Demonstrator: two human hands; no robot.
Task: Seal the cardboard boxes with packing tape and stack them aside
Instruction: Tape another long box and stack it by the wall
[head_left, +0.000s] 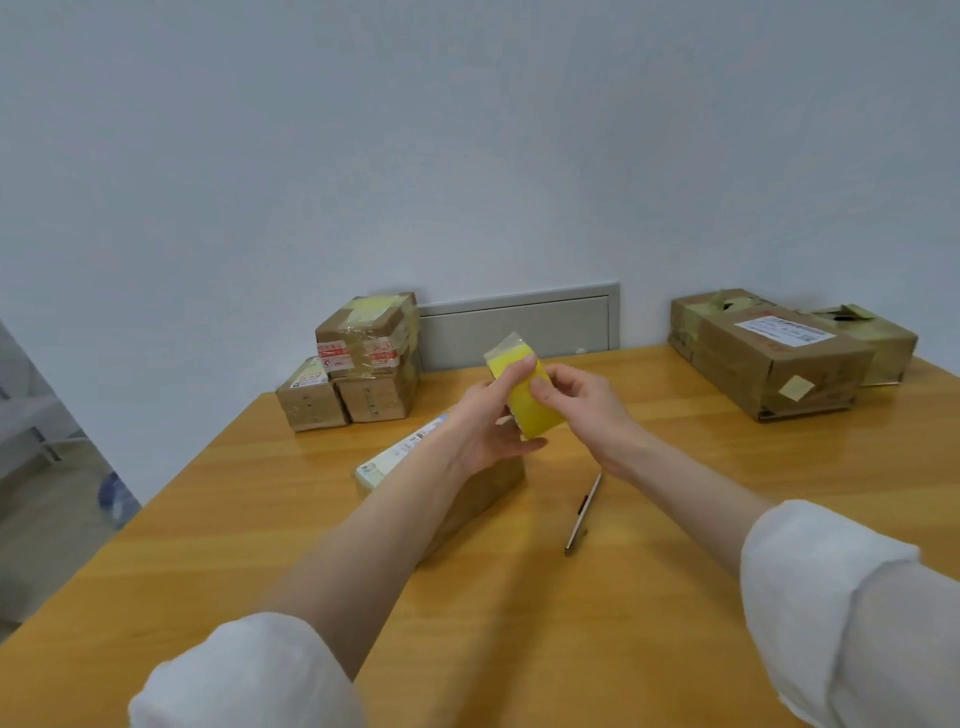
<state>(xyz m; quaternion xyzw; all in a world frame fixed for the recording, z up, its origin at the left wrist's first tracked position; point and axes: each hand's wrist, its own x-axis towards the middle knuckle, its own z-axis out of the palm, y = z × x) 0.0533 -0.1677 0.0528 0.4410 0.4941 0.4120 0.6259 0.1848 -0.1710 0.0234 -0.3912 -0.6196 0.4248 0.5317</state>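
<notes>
A yellow roll of packing tape (531, 402) is held up above the table's middle. My left hand (491, 423) grips it from the left, thumb on the roll's upper face. My right hand (582, 402) holds it from the right, its thumb pressed on the yellow tape surface. Under my left forearm lies a small cardboard box (467, 499) with a white label on its top. Three taped boxes (363, 358) are stacked at the far left of the table.
A pen-like cutter (583, 514) lies on the wooden table (519, 623) right of the small box. Two larger cardboard boxes (769, 353) sit at the far right. A wall stands behind the table; the floor drops off at the left.
</notes>
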